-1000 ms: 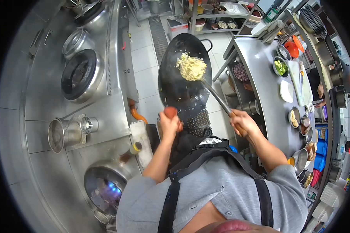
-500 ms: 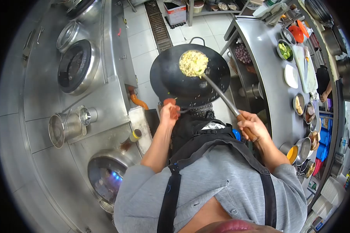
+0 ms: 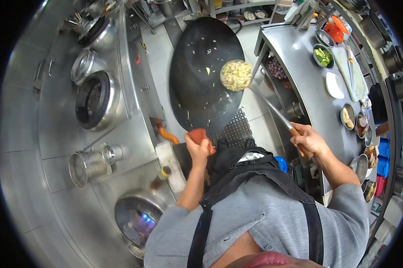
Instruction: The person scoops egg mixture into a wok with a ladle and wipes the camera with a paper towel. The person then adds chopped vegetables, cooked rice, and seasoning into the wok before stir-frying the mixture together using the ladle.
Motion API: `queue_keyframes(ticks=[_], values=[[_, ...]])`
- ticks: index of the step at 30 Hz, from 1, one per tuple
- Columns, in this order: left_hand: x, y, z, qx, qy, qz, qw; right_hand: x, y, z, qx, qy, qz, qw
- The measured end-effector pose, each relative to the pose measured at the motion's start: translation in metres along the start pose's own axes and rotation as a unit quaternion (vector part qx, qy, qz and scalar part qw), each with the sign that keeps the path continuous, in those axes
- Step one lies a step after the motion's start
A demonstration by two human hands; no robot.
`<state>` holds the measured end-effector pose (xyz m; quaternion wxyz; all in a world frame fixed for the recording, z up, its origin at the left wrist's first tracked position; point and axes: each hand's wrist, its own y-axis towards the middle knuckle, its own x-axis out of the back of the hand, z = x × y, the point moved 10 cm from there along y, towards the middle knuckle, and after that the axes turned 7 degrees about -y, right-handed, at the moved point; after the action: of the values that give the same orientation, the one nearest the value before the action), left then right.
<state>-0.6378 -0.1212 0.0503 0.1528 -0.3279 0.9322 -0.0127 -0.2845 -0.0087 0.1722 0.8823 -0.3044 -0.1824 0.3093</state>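
Observation:
A large black wok (image 3: 197, 67) is held out over the floor, with loose grains and bits scattered over its inside. My left hand (image 3: 198, 145) is closed on a red cloth (image 3: 197, 135) at the wok's near edge; the handle under it is hidden. Wrapped round the wooden handle of a long ladle (image 3: 277, 110) is my right hand (image 3: 309, 140). The ladle's round bowl carries a heap of pale yellow fried rice (image 3: 236, 75) and hangs over the wok's right edge.
Stoves with steel rings (image 3: 96, 100) and a strainer pot (image 3: 83, 169) line the left. On the steel counter (image 3: 290, 49) at right stand bowls of ingredients, a green vegetable bowl (image 3: 323, 56) and a cutting board (image 3: 351, 76). Part of another person's arm shows at the far right.
The wok has tilted and its far edge has gone up in view. My right hand has moved right, taking the loaded ladle from the wok's middle to its right edge.

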Motion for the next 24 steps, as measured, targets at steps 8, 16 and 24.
queue_keyframes(ticks=[8, 16, 24], values=[[-0.012, 0.071, 0.021, 0.129, 0.007, -0.063, 0.99, -0.065, 0.061, -0.021, 0.044, 0.179, 0.08, 0.98], [0.009, 0.004, 0.105, 0.364, -0.082, -0.06, 0.926, -0.07, -0.003, -0.06, -0.004, 0.215, 0.059, 0.975], [-0.038, -0.021, 0.112, 0.391, -0.092, 0.036, 0.915, -0.007, -0.085, -0.089, -0.008, 0.281, -0.09, 0.955]])
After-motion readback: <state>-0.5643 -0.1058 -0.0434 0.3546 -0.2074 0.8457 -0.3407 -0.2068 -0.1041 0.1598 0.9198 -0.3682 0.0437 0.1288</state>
